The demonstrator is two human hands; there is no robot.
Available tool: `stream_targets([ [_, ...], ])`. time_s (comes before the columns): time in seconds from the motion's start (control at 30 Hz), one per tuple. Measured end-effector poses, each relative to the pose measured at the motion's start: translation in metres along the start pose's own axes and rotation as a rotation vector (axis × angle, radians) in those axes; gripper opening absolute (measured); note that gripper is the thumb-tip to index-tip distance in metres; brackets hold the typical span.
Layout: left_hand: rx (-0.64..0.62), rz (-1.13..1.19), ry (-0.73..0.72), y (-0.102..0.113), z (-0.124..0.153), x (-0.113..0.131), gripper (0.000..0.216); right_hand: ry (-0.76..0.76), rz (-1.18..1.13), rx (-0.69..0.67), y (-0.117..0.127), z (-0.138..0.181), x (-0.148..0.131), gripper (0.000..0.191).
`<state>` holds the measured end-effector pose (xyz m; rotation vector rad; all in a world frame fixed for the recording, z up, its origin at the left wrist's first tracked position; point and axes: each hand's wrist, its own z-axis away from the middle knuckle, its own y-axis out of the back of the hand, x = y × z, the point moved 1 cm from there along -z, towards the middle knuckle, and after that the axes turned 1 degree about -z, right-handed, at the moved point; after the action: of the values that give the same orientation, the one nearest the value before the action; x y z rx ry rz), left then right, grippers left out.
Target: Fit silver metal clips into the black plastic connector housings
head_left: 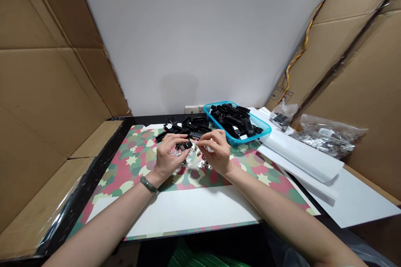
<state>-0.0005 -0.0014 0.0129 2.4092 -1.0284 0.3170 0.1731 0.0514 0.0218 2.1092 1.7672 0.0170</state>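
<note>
Black plastic clip [187,145]: pinched between thumb and forefinger of left hand [167,156], raised just above middle of camouflage mat [131,162]. Right hand [219,152]: fingertips closed on small shiny metal piece [203,147], just beside clip, over same part of mat. Whether parts already touch: cannot tell. Loose metal pieces [191,163] heaped on mat directly beneath both hands; pile of black clips [188,127] at far edge of mat; blue basket [250,137] of more clips off far right corner of mat. Step in hand, by appearance: mating metal piece to clip. For next move: align the two parts finely, keep left-hand grip steady, press lightly.
</note>
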Motion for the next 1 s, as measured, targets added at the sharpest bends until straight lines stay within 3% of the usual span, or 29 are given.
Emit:
stream_targets([
  [0.23, 0.038, 0.035, -0.083, 0.0, -0.001, 0.006, 0.018, 0.03, -0.056, 0.016, 0.003, -0.003, -0.011, 0.013],
  [0.33, 0.07, 0.043, -0.069, 0.001, 0.0, 0.006, 0.018, -0.03, -0.105, 0.038, 0.0, -0.002, -0.011, 0.012],
  [0.47, 0.102, 0.049, -0.055, 0.002, 0.002, 0.008, 0.022, -0.146, -0.056, -0.035, 0.002, 0.001, -0.009, 0.019],
  [0.7, 0.092, 0.042, -0.057, 0.002, 0.004, 0.01, 0.021, -0.156, -0.081, -0.079, 0.006, 0.001, -0.01, 0.019],
  [0.8, 0.091, 0.035, -0.057, 0.002, 0.003, 0.01, 0.021, -0.308, -0.185, -0.022, 0.0, 0.001, -0.012, 0.015],
  [1.0, 0.091, 0.014, -0.049, 0.002, 0.003, 0.011, 0.021, -0.927, -0.623, 0.012, -0.016, 0.007, -0.008, 0.015],
])
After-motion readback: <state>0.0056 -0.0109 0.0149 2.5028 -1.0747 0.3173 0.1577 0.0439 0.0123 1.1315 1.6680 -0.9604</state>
